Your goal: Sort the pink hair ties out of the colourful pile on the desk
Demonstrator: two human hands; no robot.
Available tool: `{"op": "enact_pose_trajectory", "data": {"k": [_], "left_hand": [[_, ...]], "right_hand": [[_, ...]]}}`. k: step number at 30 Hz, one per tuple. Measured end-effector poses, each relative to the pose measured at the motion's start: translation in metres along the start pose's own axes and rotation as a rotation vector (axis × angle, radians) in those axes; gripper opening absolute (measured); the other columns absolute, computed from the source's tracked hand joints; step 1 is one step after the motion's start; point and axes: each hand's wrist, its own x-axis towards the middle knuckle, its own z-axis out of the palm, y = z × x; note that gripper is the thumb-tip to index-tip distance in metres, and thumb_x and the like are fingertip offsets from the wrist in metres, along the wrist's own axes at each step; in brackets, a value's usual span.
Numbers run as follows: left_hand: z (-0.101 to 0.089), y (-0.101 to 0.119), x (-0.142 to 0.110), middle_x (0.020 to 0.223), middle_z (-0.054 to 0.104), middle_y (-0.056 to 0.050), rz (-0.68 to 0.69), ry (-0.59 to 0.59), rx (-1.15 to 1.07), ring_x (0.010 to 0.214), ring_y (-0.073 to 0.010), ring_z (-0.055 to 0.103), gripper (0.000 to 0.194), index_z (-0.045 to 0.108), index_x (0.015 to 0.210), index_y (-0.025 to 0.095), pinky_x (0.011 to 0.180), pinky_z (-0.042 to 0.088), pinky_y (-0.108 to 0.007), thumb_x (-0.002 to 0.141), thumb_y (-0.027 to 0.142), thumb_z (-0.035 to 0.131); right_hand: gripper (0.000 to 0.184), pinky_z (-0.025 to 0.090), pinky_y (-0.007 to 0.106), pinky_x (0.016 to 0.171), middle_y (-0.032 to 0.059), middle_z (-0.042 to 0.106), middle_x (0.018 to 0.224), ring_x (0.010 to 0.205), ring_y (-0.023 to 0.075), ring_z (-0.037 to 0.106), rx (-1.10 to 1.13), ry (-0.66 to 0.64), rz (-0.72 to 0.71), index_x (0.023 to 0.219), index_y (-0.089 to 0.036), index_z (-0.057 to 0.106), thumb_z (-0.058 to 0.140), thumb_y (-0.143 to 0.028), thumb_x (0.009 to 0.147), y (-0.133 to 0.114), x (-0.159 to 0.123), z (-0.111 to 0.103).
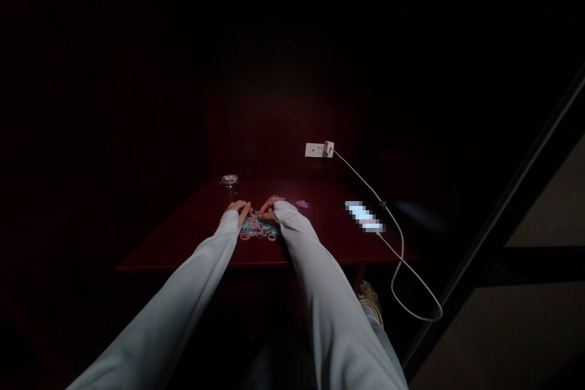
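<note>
A loose pile of small, many-coloured elastic bands (258, 229) lies near the front of the dark red table. At its left upper edge, my left hand (239, 207) is bent down with its fingers drawn together. Opposite it, my right hand (269, 209) reaches into the pile's upper right side, fingers curled in a pinch. Whatever either hand holds is too small and dim to make out. Just beyond my right hand sits a small heap of pink bands (276, 198), partly covered by it. Another small purple-pink heap (303, 203) lies to the right.
A clear round container (229, 181) stands at the table's back left. On the right lies a lit phone (364, 217), its white cable (402, 244) looping past the table edge to a charger (328, 148) in the wall socket (314, 150). The surroundings are very dark.
</note>
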Motion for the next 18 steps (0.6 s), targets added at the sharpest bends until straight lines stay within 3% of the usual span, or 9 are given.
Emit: {"op": "enact_pose_trajectory", "data": {"k": [12, 18], "left_hand": [[-0.005, 0.004, 0.001, 0.084, 0.077, -0.005, 0.011, -0.056, 0.031, 0.090, -0.0259, 0.069, 0.038, 0.064, 0.068, 0.026, 0.100, 0.052, -0.041, 0.100, 0.041, 0.049], [-0.004, 0.003, 0.001, 0.083, 0.075, -0.005, 0.016, -0.054, 0.052, 0.090, -0.0259, 0.069, 0.039, 0.063, 0.069, 0.026, 0.100, 0.052, -0.041, 0.101, 0.041, 0.047]], "right_hand": [[0.028, 0.029, 0.025, 0.059, -0.0086, 0.052, 0.060, 0.058, 0.0086, 0.044, -0.008, -0.047, 0.004, 0.086, -0.022, 0.084, 0.094, -0.046, 0.076, 0.004, 0.013, 0.010], [0.032, 0.031, 0.024, 0.055, -0.0076, 0.054, 0.058, 0.055, 0.0085, 0.045, -0.003, -0.059, -0.015, 0.083, -0.021, 0.084, 0.093, -0.050, 0.075, 0.009, 0.019, 0.015]]}}
